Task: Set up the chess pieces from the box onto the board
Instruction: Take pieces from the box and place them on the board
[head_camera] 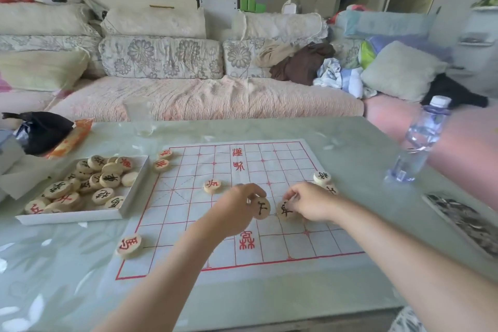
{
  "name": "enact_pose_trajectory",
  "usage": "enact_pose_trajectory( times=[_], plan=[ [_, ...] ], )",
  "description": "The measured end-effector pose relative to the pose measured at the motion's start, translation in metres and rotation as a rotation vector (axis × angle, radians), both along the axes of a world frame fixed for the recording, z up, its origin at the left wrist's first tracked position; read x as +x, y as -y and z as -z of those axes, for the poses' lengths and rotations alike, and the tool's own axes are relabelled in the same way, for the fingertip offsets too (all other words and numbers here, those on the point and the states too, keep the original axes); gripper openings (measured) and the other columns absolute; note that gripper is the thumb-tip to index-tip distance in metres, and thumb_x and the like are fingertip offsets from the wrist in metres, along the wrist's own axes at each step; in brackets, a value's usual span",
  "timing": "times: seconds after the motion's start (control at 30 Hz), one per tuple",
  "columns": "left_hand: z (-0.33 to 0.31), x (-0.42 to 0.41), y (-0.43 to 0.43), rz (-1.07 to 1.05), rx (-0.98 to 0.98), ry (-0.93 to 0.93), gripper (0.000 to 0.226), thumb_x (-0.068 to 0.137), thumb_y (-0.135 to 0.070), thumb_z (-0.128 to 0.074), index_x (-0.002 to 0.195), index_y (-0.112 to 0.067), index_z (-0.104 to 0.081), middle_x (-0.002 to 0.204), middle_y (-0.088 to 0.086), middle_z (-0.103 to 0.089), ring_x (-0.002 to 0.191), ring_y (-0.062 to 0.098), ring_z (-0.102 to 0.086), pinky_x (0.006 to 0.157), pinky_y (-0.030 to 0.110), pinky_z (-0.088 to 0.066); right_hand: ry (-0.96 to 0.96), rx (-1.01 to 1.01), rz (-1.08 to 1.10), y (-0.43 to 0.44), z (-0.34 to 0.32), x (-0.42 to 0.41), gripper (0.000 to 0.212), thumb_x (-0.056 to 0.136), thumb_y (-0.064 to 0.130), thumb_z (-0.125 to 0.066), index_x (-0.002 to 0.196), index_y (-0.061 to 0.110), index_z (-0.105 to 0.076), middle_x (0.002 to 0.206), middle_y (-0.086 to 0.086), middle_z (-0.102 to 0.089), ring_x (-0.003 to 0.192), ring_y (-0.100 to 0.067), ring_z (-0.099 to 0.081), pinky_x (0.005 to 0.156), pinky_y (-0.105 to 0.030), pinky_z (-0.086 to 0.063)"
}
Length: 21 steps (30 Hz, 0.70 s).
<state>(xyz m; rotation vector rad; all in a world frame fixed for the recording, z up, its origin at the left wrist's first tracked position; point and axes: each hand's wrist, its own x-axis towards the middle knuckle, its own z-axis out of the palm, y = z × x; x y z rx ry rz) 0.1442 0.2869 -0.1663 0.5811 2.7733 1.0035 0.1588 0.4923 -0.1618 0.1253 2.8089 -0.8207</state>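
Two wooden discs are held over the middle of the board point(188, 213), one in each hand. The left hand point(234, 210) pinches a black-marked piece point(262, 208) between the thumb and curled fingers point(253, 191). This disc is tilted, face toward the camera; whether its lower edge touches the board cannot be told. The right hand point(310, 203) pinches a second black piece point(285, 210) with its fingers curled over the top edge, just beside the first disc.

The board lies flat on the glass worktop point(350, 143). The box point(80, 217) stands just left of the board and holds a loose pile of pieces point(107, 178), red-marked and black-marked mixed.

Pieces already out of the box:
- Two red corner pieces point(161, 165) sit near each other at the far-left corner of the board.
- One red centre piece point(212, 186) lies flat on the grid, near the left hand.
- One red edge piece point(128, 245) lies at the near-left border, partly off the board.
- One black edge piece point(322, 177) rests at the right border, possibly stacked on another disc.

One water bottle point(420, 143) stands upright on the worktop, well apart from the board on the right.
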Motion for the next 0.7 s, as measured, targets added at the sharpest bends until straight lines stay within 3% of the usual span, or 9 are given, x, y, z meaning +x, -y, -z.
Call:
enact_pose_trajectory(
  times=[0.1,0.27,0.33,0.5,0.6,0.7],
  plan=[
    [0.001,0.002,-0.013,0.012,-0.106,-0.079,0.032,0.097,-0.013,-0.041,0.118,-0.028,-0.059,0.111,0.000,-0.054,0.072,0.011,-0.054,0.053,0.018,-0.042,-0.042,0.004,-0.008,-0.006,0.003,0.004,0.014,0.090,0.037,-0.066,0.103,0.035,-0.061,0.102,0.012,-0.062,0.088,-0.008,-0.059,0.068,-0.022,-0.042],
    [0.001,0.000,-0.022,0.024,-0.253,-0.117,0.037,0.095,-0.007,-0.044,0.127,-0.025,-0.055,0.123,0.002,-0.048,0.090,0.019,-0.057,0.065,0.022,-0.047,-0.049,-0.025,-0.091,-0.008,0.003,0.014,0.042,0.081,0.042,-0.071,0.119,0.036,-0.056,0.111,0.018,-0.056,0.094,-0.004,-0.056,0.074,-0.021,-0.046],
    [0.001,0.000,-0.024,0.053,-0.298,-0.102,0.037,0.094,-0.010,-0.049,0.129,-0.020,-0.053,0.127,0.003,-0.044,0.099,0.022,-0.056,0.078,0.027,-0.049,-0.105,0.020,-0.108,-0.007,0.006,0.015,0.037,0.080,0.047,-0.072,0.112,0.039,-0.056,0.112,0.017,-0.056,0.096,-0.005,-0.056,0.073,-0.022,-0.048],
    [0.005,-0.001,-0.025,0.088,-0.374,-0.035,0.043,0.088,-0.021,-0.060,0.130,-0.016,-0.050,0.128,0.002,-0.039,0.103,0.022,-0.054,0.086,0.034,-0.050,-0.178,0.054,-0.105,-0.007,0.008,0.017,0.024,0.081,0.050,-0.066,0.100,0.039,-0.056,0.104,0.018,-0.057,0.089,-0.003,-0.056,0.065,-0.021,-0.043],
    [0.000,-0.009,-0.031,0.046,-0.328,-0.019,0.046,0.087,-0.023,-0.062,0.131,-0.019,-0.049,0.129,0.002,-0.041,0.104,0.022,-0.052,0.082,0.032,-0.049,-0.264,0.041,-0.038,-0.014,0.000,0.007,0.023,0.082,0.051,-0.063,0.096,0.034,-0.060,0.099,0.018,-0.061,0.089,-0.005,-0.058,0.072,-0.024,-0.047],
    [-0.011,-0.023,-0.043,-0.004,-0.211,-0.019,0.048,0.088,-0.028,-0.061,0.134,-0.022,-0.049,0.124,-0.001,-0.046,0.101,0.019,-0.051,0.066,0.022,-0.045,-0.350,-0.032,0.095,-0.029,-0.011,-0.012,0.024,0.083,0.054,-0.062,0.094,0.033,-0.061,0.098,0.018,-0.062,0.089,-0.007,-0.059,0.073,-0.026,-0.045]
  ],
)
